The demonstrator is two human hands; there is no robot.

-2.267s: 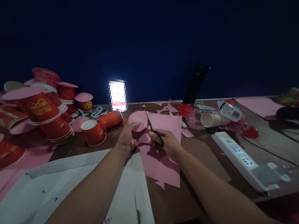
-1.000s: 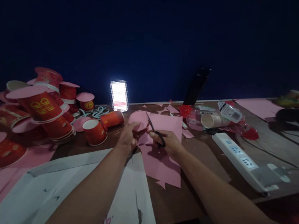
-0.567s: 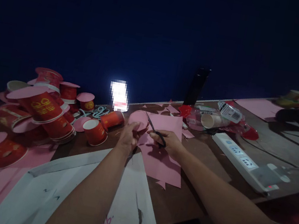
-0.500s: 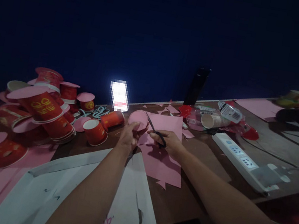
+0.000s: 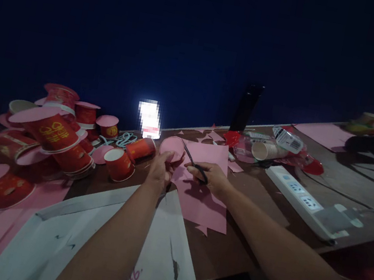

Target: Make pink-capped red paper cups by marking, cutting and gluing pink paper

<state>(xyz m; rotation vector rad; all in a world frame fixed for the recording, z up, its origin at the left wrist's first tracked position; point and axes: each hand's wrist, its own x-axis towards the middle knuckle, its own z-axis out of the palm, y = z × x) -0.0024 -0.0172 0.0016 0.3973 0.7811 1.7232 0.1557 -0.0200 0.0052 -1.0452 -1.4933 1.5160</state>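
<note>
Between the thumb and fingers of my left hand point(image 5: 161, 168) is a round pink paper disc point(image 5: 172, 147), tilted up toward me. My right hand point(image 5: 212, 177) is closed round a pair of dark scissors point(image 5: 198, 168), whose blades reach up and left to the disc's right edge. Under both hands lies a pink paper sheet point(image 5: 204, 206) with cut edges. A red paper cup point(image 5: 118, 165) stands left of my left hand, and another red cup point(image 5: 141, 149) lies on its side behind it.
Many red paper cups point(image 5: 53, 131) with pink discs are piled at the left. A white envelope point(image 5: 84, 228) lies in front. A lit phone point(image 5: 150, 119) and a dark upright object point(image 5: 247, 107) stand at the back. At right are a power strip point(image 5: 293, 192) and bagged paper cups point(image 5: 268, 150).
The pink disc has shifted very slightly left in my left hand. The scissors stay at its right edge, and the rest looks the same.
</note>
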